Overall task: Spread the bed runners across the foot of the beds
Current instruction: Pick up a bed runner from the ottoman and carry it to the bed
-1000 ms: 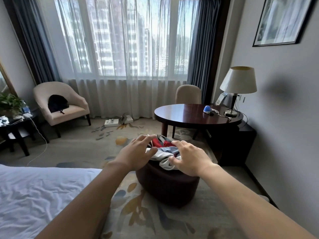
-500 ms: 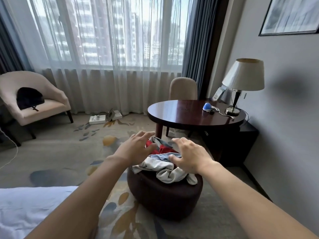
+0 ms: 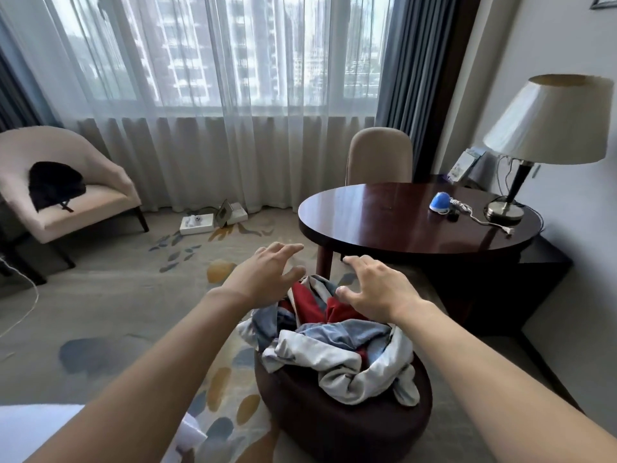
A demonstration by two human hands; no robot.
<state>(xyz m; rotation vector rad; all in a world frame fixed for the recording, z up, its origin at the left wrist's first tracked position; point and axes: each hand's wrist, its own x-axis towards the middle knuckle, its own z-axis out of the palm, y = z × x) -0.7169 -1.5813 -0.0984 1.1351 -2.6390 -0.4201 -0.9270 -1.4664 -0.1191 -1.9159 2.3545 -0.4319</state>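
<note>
Head view, taken from over a dark round ottoman (image 3: 347,426); a crumpled runner (image 3: 337,345), white, blue and red, lies heaped on top of the ottoman, one white fold hanging over its right edge; left hand (image 3: 263,272) reaches above the far left of the heap, fingers spread and slightly bent, gripping nothing; right hand (image 3: 377,289) reaches above the far right of the heap, fingers likewise spread, thumb near the red cloth, contact not discernible; a bed corner (image 3: 36,429) shows left of the ottoman; a dark oval table (image 3: 384,225) stands beyond the ottoman to the right, bearing a lamp (image 3: 544,128) and a blue object (image 3: 440,202); an armchair (image 3: 76,198) holding a black bag (image 3: 53,183) stands far left of the ottoman, before the curtains (image 3: 213,145).
</note>
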